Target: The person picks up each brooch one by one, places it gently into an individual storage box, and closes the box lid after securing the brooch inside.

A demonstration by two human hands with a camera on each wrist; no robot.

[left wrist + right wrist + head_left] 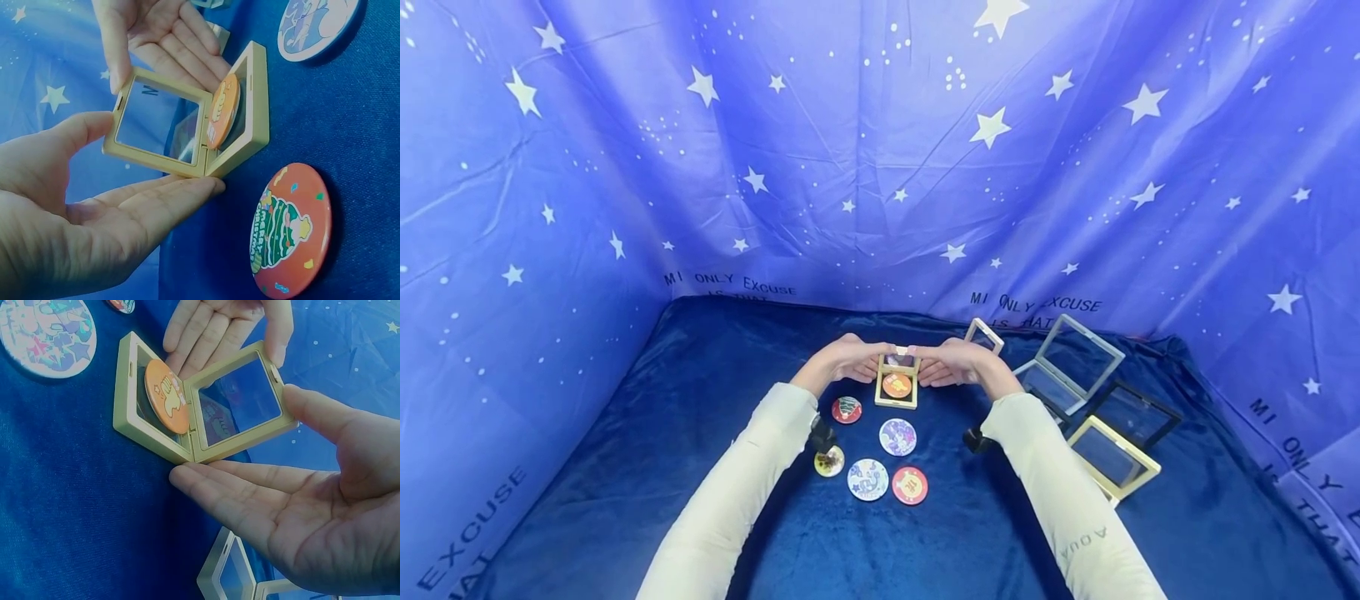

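Note:
A small gold-rimmed display frame [897, 405] sits hinged open on the dark blue cloth, its clear-windowed lid [112, 136] raised at an angle. Inside its base lies a round orange badge [167, 397] with a yellow figure. My left hand [848, 360] holds one side of the lid, thumb on the top edge and fingers near the hinge. On the other side my right hand [957, 362] holds the lid likewise, its thumb [315, 411] by the upper corner. A red Christmas-tree badge [292, 231] lies near the left hand.
Nearer me lie a purple badge [898, 437], a blue-white badge [868, 480], a red badge [910, 486] and a yellow badge [829, 462]. Several display frames stand right, including a grey one [1084, 400], a black one [1165, 412] and a gold one [1142, 475]. A starry curtain [865, 167] hangs behind.

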